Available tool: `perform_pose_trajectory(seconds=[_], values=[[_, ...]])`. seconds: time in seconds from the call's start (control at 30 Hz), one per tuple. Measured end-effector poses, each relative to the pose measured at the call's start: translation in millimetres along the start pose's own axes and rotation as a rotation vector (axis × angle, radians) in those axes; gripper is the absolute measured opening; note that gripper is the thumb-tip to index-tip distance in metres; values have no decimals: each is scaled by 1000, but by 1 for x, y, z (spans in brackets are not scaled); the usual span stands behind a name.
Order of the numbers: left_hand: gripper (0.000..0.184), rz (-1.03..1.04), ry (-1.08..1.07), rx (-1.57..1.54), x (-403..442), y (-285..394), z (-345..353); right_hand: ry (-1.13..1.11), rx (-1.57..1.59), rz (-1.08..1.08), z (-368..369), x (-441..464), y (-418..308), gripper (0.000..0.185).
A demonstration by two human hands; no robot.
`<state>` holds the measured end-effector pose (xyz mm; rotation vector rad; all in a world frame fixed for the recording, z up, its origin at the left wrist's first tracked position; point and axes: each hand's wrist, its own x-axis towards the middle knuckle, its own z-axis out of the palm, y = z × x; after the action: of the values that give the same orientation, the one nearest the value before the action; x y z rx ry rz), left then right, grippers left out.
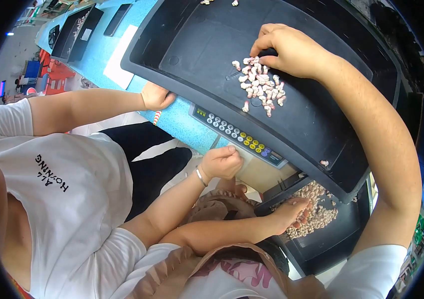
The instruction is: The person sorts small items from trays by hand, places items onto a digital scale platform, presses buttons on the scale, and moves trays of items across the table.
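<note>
The small pinkish-white pieces (259,84) lie in a loose pile on the floor of the upper black tray (207,55), toward its far middle, with a few strays near the far rim and the near right corner. The right grip (289,50) reaches in from the right, fingers bent down at the pile's far edge; whether they pinch a piece cannot be told. The left grip (291,214) is among more pieces (316,219) in the lower black tray (331,244), fingers loosely curled; whether it is closed on any cannot be told. The upper tray's near right corner hides part of that lower tray.

A keypad panel (237,132) shows beneath the upper tray's near side. A co-worker's fist (223,162) stands just in front of it; the co-worker's other hand (157,96) is at the tray's left edge, fingers partly hidden. On the blue bench (184,130), farther left, are a white sheet (120,57), a dark flat object (117,20) and a smaller black tray (84,45), its contents hard to make out. The co-worker's head is cut off at the left.
</note>
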<state>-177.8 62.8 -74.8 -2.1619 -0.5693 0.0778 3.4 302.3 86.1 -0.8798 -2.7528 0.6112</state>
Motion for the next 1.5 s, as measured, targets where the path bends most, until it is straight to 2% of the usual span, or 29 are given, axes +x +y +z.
perform_pose_trajectory(seconds=[0.07, 0.13, 0.27, 0.3, 0.43, 0.5, 0.53, 0.6, 0.67, 0.77, 0.83, 0.87, 0.93, 1.0, 1.03, 1.07, 1.13, 1.2, 1.27, 1.4, 1.47, 1.5], values=[[28, -1, -12, -7, 0, -1, 0, 32, -80, 18, 1, 0, -3, 8], [28, 9, -4, 36, 1, -2, -1, 23, -77, 41, 1, 1, -2, 5], [26, -11, -16, -1, 0, 1, -1, -83, -14, 131, -11, 9, 3, 7], [27, -11, -16, -4, 3, -6, -4, -10, 25, 69, -11, 12, 7, 7], [27, -16, 3, -38, 4, -11, -6, -54, 81, 162, -14, 21, 12, 8], [28, -10, 9, -35, 2, -4, -3, -139, 219, 143, -11, 21, 5, 10], [28, -6, 12, -32, 0, 0, -1, -92, 203, 108, -7, 20, -1, 13], [23, -9, -7, -22, -2, 6, 0, -222, 145, 189, -11, 21, -11, 14], [17, -15, -29, -13, -5, 9, 1, -175, 48, 192, -3, 21, -10, 13], [23, 16, -20, 42, 0, -2, -1, -141, -64, 188, -1, 26, -4, 15], [26, 41, -11, 73, 3, -8, -3, -29, -133, 206, -5, 36, 4, 16], [28, 51, -6, 89, 3, -9, -4, 222, -1, 175, 6, 42, 31, 24], [28, 29, 4, 95, 0, -1, 1, 524, -74, 170, 3, 45, 18, 30], [28, -1, 13, 94, -5, 6, 3, 239, 14, 137, 0, 31, -7, 31], [28, -3, 18, 89, -1, 3, 0, 111, 20, 126, 2, 28, -15, 23], [28, 5, 12, 82, 2, 0, -3, 79, -100, 77, 11, 26, -18, 18], [28, 18, 5, 76, 7, -7, -9, -112, -109, 222, 5, 26, -39, 15], [28, 26, 0, 74, 8, -10, -10, -119, -52, 232, 6, 31, -36, 15], [28, 28, -17, 74, 4, -11, -6, -229, -55, 312, 2, 37, -38, 16], [28, 14, -13, 47, 2, -8, -3, -216, -91, 302, 10, 46, -26, 20], [28, 9, 3, 4, 3, -10, -4, 79, 139, 389, 12, 57, -4, 27], [28, 6, 20, -5, 4, -11, -5, 437, 201, 388, 19, 60, -3, 32]])
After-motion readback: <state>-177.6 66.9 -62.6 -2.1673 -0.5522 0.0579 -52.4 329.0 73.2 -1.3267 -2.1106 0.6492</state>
